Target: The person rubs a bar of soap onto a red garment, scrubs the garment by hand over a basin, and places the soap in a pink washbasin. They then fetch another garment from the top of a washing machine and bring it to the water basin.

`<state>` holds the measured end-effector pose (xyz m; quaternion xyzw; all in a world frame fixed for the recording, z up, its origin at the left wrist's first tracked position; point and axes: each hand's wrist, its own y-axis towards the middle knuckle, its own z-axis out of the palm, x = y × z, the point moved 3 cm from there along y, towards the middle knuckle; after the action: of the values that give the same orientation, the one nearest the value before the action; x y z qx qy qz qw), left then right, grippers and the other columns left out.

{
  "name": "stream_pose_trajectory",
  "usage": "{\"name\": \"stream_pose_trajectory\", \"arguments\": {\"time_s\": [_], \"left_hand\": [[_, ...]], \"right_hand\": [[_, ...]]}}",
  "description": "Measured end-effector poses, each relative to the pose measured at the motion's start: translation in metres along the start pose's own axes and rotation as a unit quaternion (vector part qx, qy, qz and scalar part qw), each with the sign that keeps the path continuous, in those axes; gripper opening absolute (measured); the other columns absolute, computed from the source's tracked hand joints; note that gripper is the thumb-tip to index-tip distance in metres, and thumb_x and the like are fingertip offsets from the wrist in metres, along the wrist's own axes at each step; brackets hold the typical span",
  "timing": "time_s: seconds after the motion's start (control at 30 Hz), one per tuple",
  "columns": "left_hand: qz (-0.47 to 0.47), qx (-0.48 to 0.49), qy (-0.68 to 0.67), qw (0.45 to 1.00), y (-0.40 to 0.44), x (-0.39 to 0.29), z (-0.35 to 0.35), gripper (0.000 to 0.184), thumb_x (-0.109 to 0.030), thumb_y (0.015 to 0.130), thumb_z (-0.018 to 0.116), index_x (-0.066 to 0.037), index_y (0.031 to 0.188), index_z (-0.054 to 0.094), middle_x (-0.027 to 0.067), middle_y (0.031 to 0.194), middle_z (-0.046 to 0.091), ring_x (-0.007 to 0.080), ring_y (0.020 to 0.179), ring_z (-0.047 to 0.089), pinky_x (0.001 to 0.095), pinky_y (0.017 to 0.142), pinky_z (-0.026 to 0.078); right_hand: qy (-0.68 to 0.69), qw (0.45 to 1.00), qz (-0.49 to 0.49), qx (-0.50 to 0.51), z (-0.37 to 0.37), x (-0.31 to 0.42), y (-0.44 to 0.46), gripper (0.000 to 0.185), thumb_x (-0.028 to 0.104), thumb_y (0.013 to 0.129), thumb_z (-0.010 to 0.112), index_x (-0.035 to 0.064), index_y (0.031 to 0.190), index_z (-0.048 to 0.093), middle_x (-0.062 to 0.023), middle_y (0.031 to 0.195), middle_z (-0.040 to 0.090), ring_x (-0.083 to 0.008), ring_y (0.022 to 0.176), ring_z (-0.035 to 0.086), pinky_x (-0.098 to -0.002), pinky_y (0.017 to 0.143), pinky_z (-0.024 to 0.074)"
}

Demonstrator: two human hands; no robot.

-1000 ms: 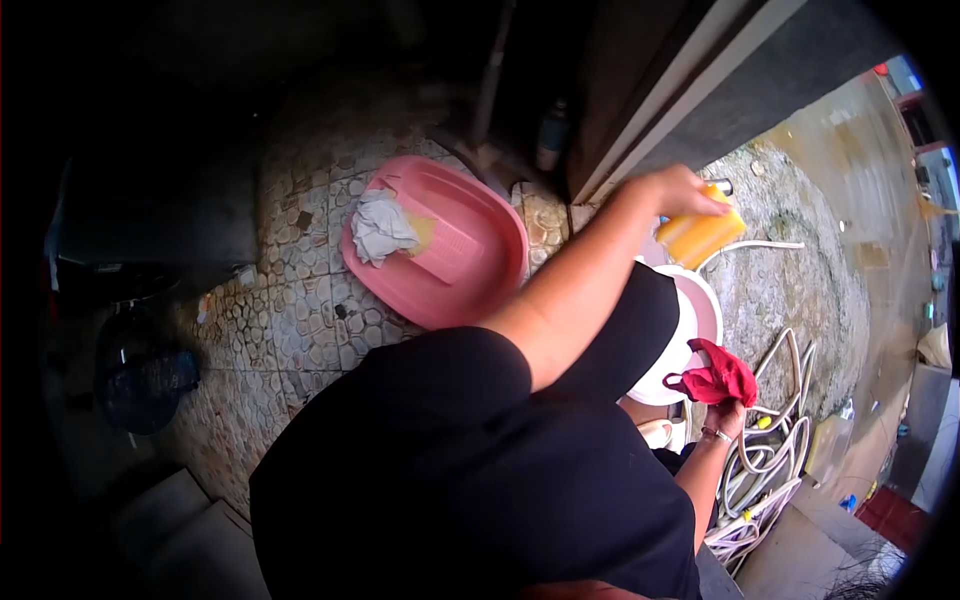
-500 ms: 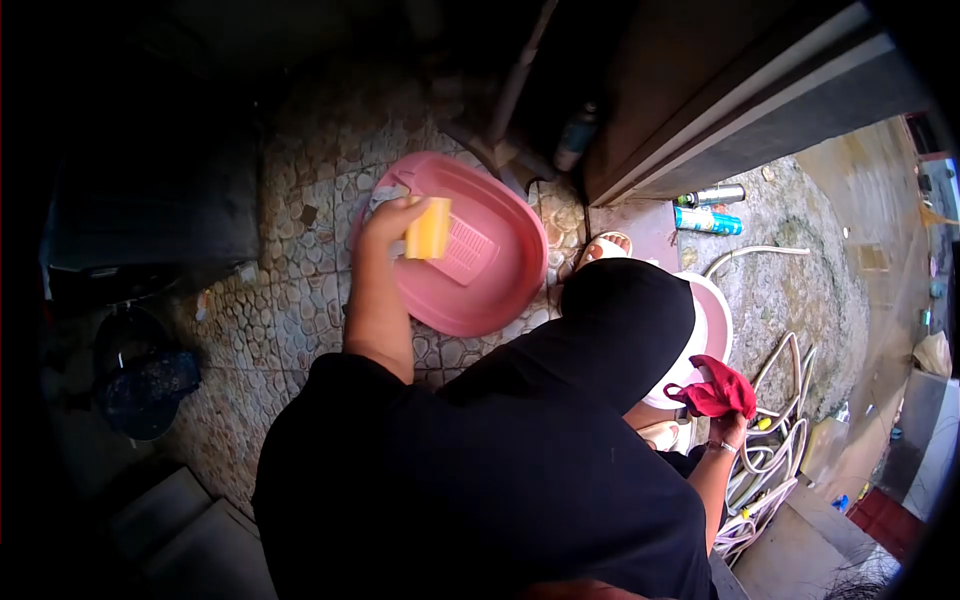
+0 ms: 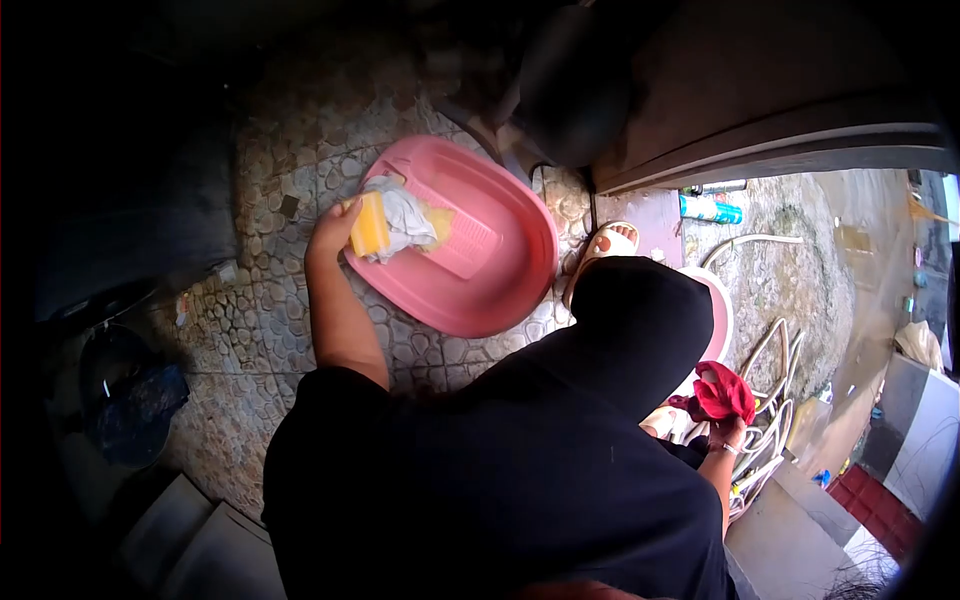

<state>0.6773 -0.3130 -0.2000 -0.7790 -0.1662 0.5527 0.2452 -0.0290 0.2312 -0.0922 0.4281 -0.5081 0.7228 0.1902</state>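
Note:
My left hand (image 3: 332, 232) is closed on a yellow block (image 3: 370, 224) at the left rim of a pink tub (image 3: 490, 262). Beside the block, a crumpled pale grey cloth (image 3: 400, 218) lies in the tub, with a yellowish patch at its right side. In my right hand (image 3: 730, 434), at the lower right, is a bunched red cloth (image 3: 722, 392). The red cloth hangs next to a second, pale pink basin (image 3: 720, 318), which my black-clad knee partly hides.
A blue can (image 3: 712, 209) lies beyond the doorway sill. My sandalled foot (image 3: 615, 240) rests between the tub and the sill. A pale hose (image 3: 775, 430) is coiled at the right. Dark furniture stands at the left, with a dark tub (image 3: 125, 400) below it.
My left hand has carried the yellow block from beside the pale pink basin, over the pink tub, to its left rim. My right hand still has the red cloth. The view has turned slightly.

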Motion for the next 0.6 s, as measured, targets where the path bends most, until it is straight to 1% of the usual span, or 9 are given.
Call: {"name": "stream_pose_trajectory", "arguments": {"time_s": [0.1,0.13,0.2,0.23,0.3,0.33,0.4,0.53,0.6], "left_hand": [[0.01,-0.054,0.054,0.997,0.009,0.002,0.005,0.042,-0.039,0.086,0.055,0.0,0.098,0.061,0.0061,0.083,0.065,0.0107,0.073,0.059,0.0269,0.067,0.047],[0.008,-0.052,0.053,0.997,0.002,-0.009,0.01,0.042,-0.039,0.086,0.055,0.0,0.098,0.061,0.0061,0.083,0.065,0.0107,0.073,0.059,0.0269,0.067,0.047],[0.046,-0.122,0.096,0.987,-0.009,-0.029,0.015,0.042,-0.039,0.085,0.055,0.001,0.096,0.061,0.0124,0.083,0.065,0.0184,0.076,0.062,0.0308,0.068,0.047],[0.044,-0.12,0.095,0.987,-0.005,-0.027,0.015,0.042,-0.039,0.085,0.055,0.001,0.096,0.061,0.0124,0.083,0.065,0.0184,0.076,0.062,0.0308,0.068,0.047],[0.017,-0.154,0.206,0.966,0.006,-0.023,0.013,0.042,-0.037,0.082,0.057,0.001,0.097,0.06,0.019,0.087,0.064,0.0301,0.082,0.063,0.0361,0.072,0.047],[0.018,-0.153,0.206,0.966,0.006,-0.021,0.016,0.042,-0.037,0.082,0.057,0.001,0.097,0.06,0.019,0.087,0.064,0.0301,0.082,0.063,0.0361,0.072,0.047],[0.057,-0.223,0.261,0.938,0.004,-0.021,0.021,0.045,-0.038,0.079,0.059,0.001,0.1,0.057,0.0239,0.093,0.061,0.038,0.09,0.059,0.0403,0.076,0.046],[0.064,-0.249,0.265,0.929,0.011,-0.011,0.025,0.05,-0.043,0.078,0.059,0.0,0.103,0.056,0.0211,0.095,0.062,0.0342,0.089,0.061,0.0386,0.075,0.047],[0.046,-0.224,0.195,0.954,0.012,-0.011,0.029,0.054,-0.04,0.075,0.063,0.003,0.106,0.053,0.0261,0.103,0.057,0.0375,0.097,0.056,0.0407,0.082,0.045]], "right_hand": [[0.018,0.999,0.003,-0.031,0.003,0.007,-0.001,0.071,0.029,0.063,0.062,0.0099,0.127,0.042,-0.0078,0.129,0.047,-0.0289,0.117,0.044,-0.0437,0.092,0.0384],[0.012,1.0,-0.003,-0.028,0.002,0.009,0.0,0.069,0.029,0.063,0.063,0.0103,0.127,0.042,-0.0074,0.128,0.048,-0.0285,0.117,0.044,-0.0444,0.092,0.0383],[0.003,1.0,-0.015,-0.02,0.004,0.014,0.005,0.067,0.03,0.064,0.064,0.0109,0.125,0.044,-0.0065,0.126,0.05,-0.0276,0.117,0.045,-0.0459,0.093,0.038],[0.008,0.999,-0.024,-0.026,0.005,0.015,0.008,0.067,0.03,0.065,0.065,0.0114,0.125,0.045,-0.0058,0.127,0.049,-0.0273,0.117,0.045,-0.0471,0.095,0.0359],[0.007,1.0,-0.025,-0.003,0.011,0.017,0.015,0.067,0.031,0.065,0.066,0.0116,0.125,0.045,-0.0057,0.127,0.049,-0.027,0.118,0.044,-0.0475,0.096,0.0347],[0.009,0.999,-0.026,0.021,0.014,0.017,0.018,0.068,0.031,0.064,0.067,0.0118,0.125,0.045,-0.0056,0.127,0.049,-0.0268,0.118,0.044,-0.0479,0.097,0.0336],[0.004,0.999,-0.021,0.029,0.015,0.015,0.023,0.066,0.032,0.064,0.067,0.0117,0.123,0.046,-0.0053,0.126,0.05,-0.0265,0.116,0.045,-0.0479,0.096,0.0339],[-0.008,0.998,-0.017,0.053,0.032,0.013,0.024,0.056,0.032,0.065,0.067,0.0117,0.115,0.052,-0.0048,0.117,0.056,-0.0255,0.109,0.05,-0.0468,0.092,0.0356],[-0.022,0.999,-0.013,0.046,0.043,0.012,0.022,0.053,0.032,0.065,0.066,0.0129,0.113,0.054,-0.005,0.114,0.057,-0.025,0.107,0.051,-0.0458,0.091,0.036]]}}
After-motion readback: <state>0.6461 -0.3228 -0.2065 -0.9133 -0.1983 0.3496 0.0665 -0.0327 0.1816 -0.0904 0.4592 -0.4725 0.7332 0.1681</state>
